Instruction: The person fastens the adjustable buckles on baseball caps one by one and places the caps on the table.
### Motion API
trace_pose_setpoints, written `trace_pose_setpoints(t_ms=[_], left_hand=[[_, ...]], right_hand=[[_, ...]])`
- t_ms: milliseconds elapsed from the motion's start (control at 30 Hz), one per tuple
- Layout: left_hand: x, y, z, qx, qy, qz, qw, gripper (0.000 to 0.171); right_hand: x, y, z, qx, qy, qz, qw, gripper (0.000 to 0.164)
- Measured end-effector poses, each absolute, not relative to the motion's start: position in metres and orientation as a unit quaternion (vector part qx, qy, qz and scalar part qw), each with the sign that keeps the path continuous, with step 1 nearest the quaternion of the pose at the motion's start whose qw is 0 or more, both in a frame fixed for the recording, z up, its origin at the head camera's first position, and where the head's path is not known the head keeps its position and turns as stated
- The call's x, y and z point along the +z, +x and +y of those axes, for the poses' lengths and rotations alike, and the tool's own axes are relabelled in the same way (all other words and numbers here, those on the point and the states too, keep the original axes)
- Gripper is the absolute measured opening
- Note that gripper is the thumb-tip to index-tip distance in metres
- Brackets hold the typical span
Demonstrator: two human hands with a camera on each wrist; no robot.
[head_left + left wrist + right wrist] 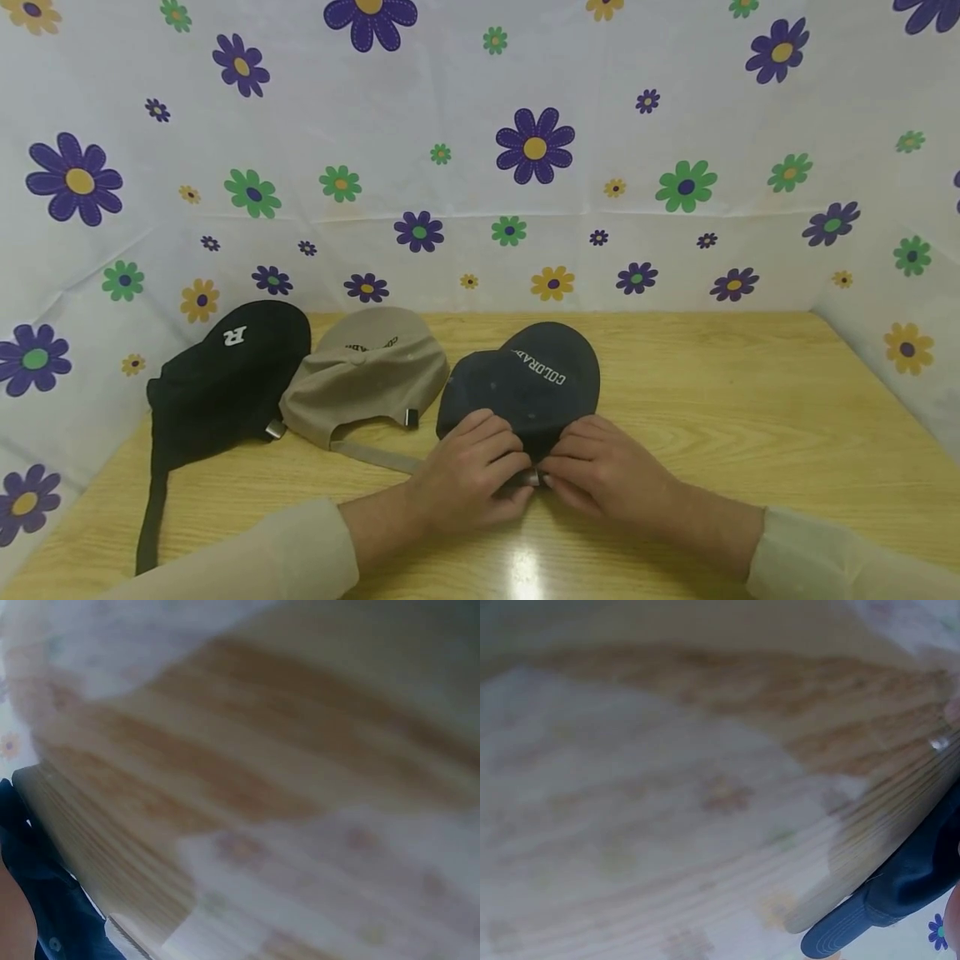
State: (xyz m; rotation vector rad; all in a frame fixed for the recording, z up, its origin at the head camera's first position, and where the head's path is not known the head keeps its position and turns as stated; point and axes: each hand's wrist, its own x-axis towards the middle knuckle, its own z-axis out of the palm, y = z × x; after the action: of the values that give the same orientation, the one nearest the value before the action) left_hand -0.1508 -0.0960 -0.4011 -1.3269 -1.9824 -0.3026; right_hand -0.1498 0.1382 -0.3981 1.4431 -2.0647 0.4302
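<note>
A navy baseball cap [547,375] lettered COLORADO lies at the middle of the table, its brim pointing away. My left hand [476,471] grips the cap's near back edge, fingers curled over it. From the other side, my right hand [603,467] pinches the same edge close to a small metal buckle [531,477]. The fingertips nearly meet there, and the strap is mostly hidden behind them. In the left wrist view, the navy cap [52,915] shows at the lower left; in the right wrist view, the navy cap [907,889] shows at the lower right.
Left of the navy cap lies a beige cap [375,383], its strap hanging undone toward the left hand. Farther left is a black cap [225,392] with a white R and a long loose strap. A flowered cloth [450,100] hangs behind the wooden table [750,400].
</note>
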Motion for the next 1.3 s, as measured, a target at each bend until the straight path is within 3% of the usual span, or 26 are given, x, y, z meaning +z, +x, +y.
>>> trace_pose_setpoints(t_ms=[233, 567, 833, 1300], left_hand=[[-0.4012, -0.1518, -0.0952, -0.13, -0.519, -0.77, 0.347, 0.011], [-0.4029, -0.1531, -0.095, -0.129, -0.52, -0.766, 0.355, 0.01], [-0.4014, -0.1531, -0.095, -0.126, -0.517, -0.768, 0.356, 0.009], [-0.4026, -0.1534, -0.0956, -0.131, -0.512, -0.774, 0.349, 0.009]], right_hand=[[-0.3995, -0.1503, 0.1387, 0.158, 0.536, -0.779, 0.285, 0.024], [-0.3986, -0.1499, 0.1387, 0.159, 0.524, -0.785, 0.29, 0.01], [-0.3983, -0.1487, 0.1393, 0.15, 0.501, -0.809, 0.269, 0.008], [-0.3981, -0.1474, 0.1397, 0.149, 0.497, -0.806, 0.285, 0.007]])
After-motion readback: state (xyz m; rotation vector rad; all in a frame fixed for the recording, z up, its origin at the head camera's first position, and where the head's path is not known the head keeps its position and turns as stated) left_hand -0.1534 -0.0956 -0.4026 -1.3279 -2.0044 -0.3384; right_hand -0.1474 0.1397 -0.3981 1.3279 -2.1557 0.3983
